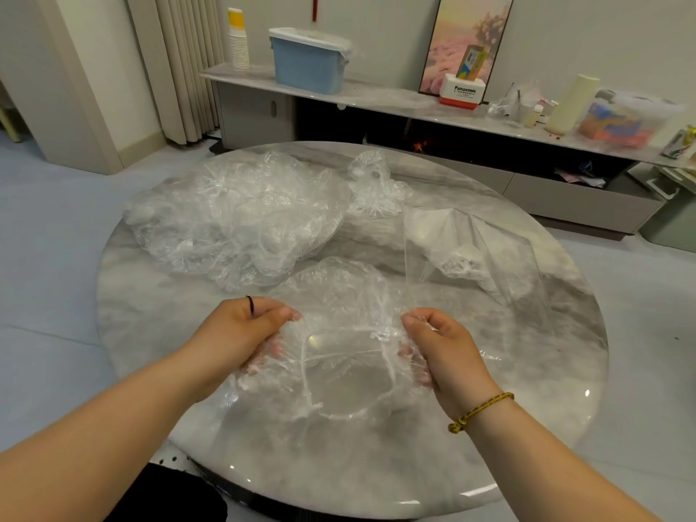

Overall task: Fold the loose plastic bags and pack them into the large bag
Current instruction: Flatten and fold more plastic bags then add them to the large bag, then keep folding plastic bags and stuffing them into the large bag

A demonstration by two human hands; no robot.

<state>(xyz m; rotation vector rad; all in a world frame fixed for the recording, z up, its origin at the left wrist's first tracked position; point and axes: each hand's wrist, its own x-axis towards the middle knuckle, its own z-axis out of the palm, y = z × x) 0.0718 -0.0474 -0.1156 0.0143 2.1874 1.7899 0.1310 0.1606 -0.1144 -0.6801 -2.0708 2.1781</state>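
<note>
A clear plastic bag with an elastic rim (346, 374) is stretched out between my two hands above the near part of the round marble table (527, 371). My left hand (244, 329) grips its left edge and my right hand (440, 344) grips its right edge. A big heap of crumpled clear bags (233, 216) lies at the table's far left. A smaller crumpled bunch (373, 186) sits at the far middle. The large clear bag (470, 250) stands open at the right, with a small wad of plastic inside it.
Behind the table runs a low cabinet (376, 96) carrying a blue lidded bin (309, 62), stacked paper cups (238, 39), a framed picture (467, 39), a red and white box (461, 90) and other clutter. Curtains (180, 62) hang at the left.
</note>
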